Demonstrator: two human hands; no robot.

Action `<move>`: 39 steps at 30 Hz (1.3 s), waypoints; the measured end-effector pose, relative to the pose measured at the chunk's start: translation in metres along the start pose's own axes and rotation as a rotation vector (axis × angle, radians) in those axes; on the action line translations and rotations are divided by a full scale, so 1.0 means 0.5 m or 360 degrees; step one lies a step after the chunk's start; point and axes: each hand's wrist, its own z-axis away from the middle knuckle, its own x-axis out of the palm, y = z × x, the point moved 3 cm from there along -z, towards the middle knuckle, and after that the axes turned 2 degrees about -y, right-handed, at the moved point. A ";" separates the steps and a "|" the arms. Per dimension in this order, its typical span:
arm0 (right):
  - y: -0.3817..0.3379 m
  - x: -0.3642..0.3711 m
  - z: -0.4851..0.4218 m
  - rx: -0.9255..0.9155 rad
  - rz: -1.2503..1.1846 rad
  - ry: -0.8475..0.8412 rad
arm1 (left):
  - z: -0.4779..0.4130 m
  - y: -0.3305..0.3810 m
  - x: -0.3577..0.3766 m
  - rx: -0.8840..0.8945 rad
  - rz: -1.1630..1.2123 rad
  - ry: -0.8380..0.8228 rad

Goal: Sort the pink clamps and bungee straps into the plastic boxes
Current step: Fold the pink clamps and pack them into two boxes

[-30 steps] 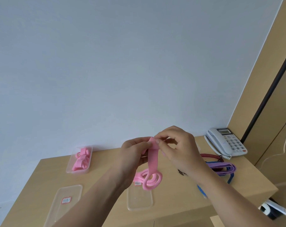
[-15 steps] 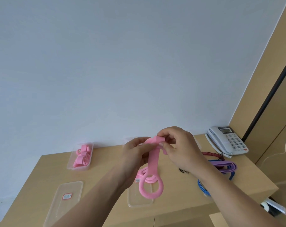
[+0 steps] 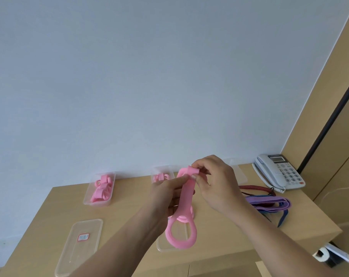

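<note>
Both hands hold one pink strap (image 3: pixel 186 198) up above the wooden table (image 3: pixel 129 198). My left hand (image 3: pixel 169 193) pinches its upper part from the left, and my right hand (image 3: pixel 213 182) pinches the folded top end. The strap hangs down and ends in a wide ring (image 3: pixel 180 235). More pink strap (image 3: pixel 186 217) lies on the table under it. A clear box (image 3: pixel 99 189) at the back left holds several pink pieces. A second clear box (image 3: pixel 161 174) with pink pieces stands behind my hands, partly hidden.
Two clear lids lie near the front edge, one at the left (image 3: pixel 80 244) and one under the hanging ring (image 3: pixel 169 244). Purple, blue and dark red straps (image 3: pixel 269 202) are piled at the right. A white telephone (image 3: pixel 277 171) sits at the back right corner.
The pink strap has unrolled: its coiled lower end opened into a hanging ring that dropped lower. Both hands stayed together at the strap's top.
</note>
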 end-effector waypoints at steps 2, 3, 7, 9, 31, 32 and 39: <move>0.000 0.003 0.002 -0.0055 0.0054 0.0031 | 0.000 0.000 0.001 0.0013 0.0010 0.0012; -0.002 0.004 0.003 -0.0089 0.0072 0.0050 | 0.000 0.000 0.001 0.0029 0.0012 0.0022; -0.007 0.010 0.007 -0.0184 0.0115 0.0109 | 0.001 0.005 -0.005 0.0105 0.0056 0.0039; -0.010 0.013 0.010 -0.0231 0.0148 0.0128 | 0.002 0.010 -0.006 0.0131 0.0077 0.0008; -0.010 0.012 0.002 0.0195 0.0224 -0.0403 | 0.005 0.009 -0.019 0.0331 -0.0098 -0.0155; -0.009 0.016 0.003 0.0188 0.0214 -0.0501 | 0.007 0.011 -0.021 0.0344 -0.0112 -0.0140; -0.015 0.013 0.005 0.0201 0.0173 -0.0407 | 0.005 0.007 -0.036 0.0300 -0.0140 -0.0185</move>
